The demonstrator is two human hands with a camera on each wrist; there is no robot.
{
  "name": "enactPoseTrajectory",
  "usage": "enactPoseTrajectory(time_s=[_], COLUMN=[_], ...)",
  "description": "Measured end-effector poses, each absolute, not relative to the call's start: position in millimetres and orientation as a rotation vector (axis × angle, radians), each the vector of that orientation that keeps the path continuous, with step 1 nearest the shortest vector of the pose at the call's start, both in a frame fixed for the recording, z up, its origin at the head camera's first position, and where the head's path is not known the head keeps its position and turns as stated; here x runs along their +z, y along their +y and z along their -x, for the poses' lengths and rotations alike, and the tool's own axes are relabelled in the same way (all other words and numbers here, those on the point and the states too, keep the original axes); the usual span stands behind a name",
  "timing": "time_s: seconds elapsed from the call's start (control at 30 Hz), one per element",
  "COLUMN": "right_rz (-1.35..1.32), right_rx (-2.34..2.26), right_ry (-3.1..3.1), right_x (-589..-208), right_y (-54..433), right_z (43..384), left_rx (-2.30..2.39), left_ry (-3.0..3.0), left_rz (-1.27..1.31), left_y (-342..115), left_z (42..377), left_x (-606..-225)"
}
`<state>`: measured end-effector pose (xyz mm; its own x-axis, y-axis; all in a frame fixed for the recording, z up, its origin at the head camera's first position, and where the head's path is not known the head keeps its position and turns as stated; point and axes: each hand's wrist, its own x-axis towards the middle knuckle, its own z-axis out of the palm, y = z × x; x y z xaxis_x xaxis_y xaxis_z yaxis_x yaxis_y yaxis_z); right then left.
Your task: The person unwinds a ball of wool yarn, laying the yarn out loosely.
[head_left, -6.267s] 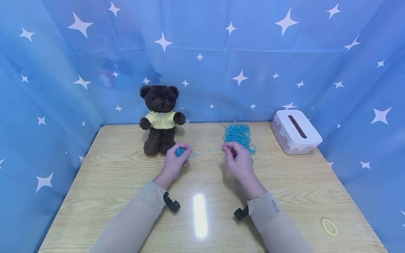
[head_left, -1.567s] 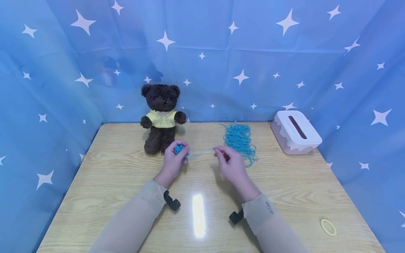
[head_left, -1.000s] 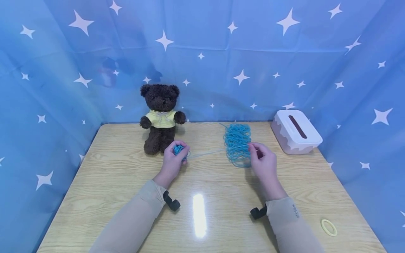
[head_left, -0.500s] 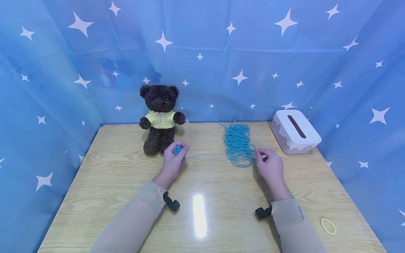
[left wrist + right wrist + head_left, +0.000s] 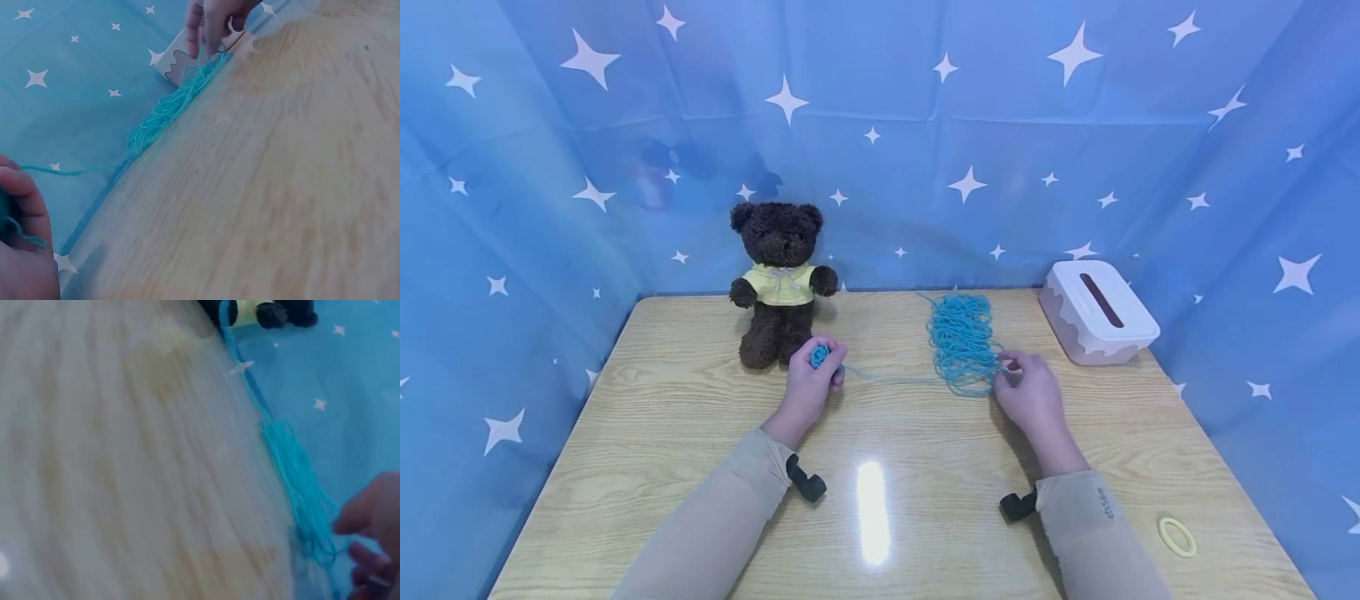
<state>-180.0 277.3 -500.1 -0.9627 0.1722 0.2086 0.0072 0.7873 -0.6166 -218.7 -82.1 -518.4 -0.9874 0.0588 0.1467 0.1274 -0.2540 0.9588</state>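
My left hand (image 5: 807, 383) grips a small ball of blue yarn (image 5: 820, 356), which shows between thumb and fingers; most of it is hidden in the palm. A slack strand (image 5: 895, 381) runs from this ball across the tabletop to a loose pile of the same yarn (image 5: 961, 337), laid in flat zigzag loops. At the pile's right edge is my right hand (image 5: 1032, 396), its thumb and forefinger apart and touching the outer loops. In the right wrist view the fingers (image 5: 353, 515) are blurred beside the loops. The left wrist view shows loops (image 5: 206, 65) raised under the fingertips.
A brown teddy bear (image 5: 778, 287) in a yellow top sits at the back, just behind the left hand. A white-lidded tissue box (image 5: 1097, 312) stands at the back right. Near the front right lies a pale yellow ring (image 5: 1177, 537). A starry blue curtain (image 5: 880, 208) borders the wooden table (image 5: 760, 533).
My right hand has carried a strand rightward from between the hands to the pile's right edge, and its fingers have parted. The strand now hangs slack. The left hand stays nearly in place.
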Motion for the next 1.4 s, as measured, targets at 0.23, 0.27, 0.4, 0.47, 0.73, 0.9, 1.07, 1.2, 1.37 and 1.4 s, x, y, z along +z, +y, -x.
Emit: enactPoseTrajectory(time_s=[0.23,0.27,0.4,0.47,0.73,0.9,1.07,1.2,1.37,1.4], right_rz=[-0.217,-0.279,-0.460,-0.515,-0.631,-0.624,-0.558,-0.483,-0.428,-0.419], right_rx=[1.071,1.088,1.178,1.205,1.185,1.192,1.187,1.216,1.273,1.280], right_ry=[-2.449,-2.464,-2.634,-2.721,-2.810,-2.793,-2.750,-2.657,-2.481,-2.446], right_x=[-492,-491,-491,-492,-494,-495,-493,-484,-477,-476], right_y=[222,211,172,155,116,114,122,132,149,154], right_z=[176,175,175,176,184,186,185,187,190,190], left_rx=[-2.440,-2.438,-2.418,-2.410,-2.408,-2.420,-2.384,-2.330,-2.453,-2.497], left_ry=[-1.906,-1.914,-1.962,-1.983,-1.968,-1.952,-1.998,-2.067,-1.989,-1.954], left_rz=[0.271,0.276,0.298,0.317,0.419,0.465,0.447,0.444,0.457,0.453], left_y=[-82,-82,-82,-83,-83,-82,-82,-83,-83,-83], left_z=[220,220,218,218,219,219,218,217,217,218], left_x=[-520,-519,-520,-520,-524,-523,-521,-520,-521,-521])
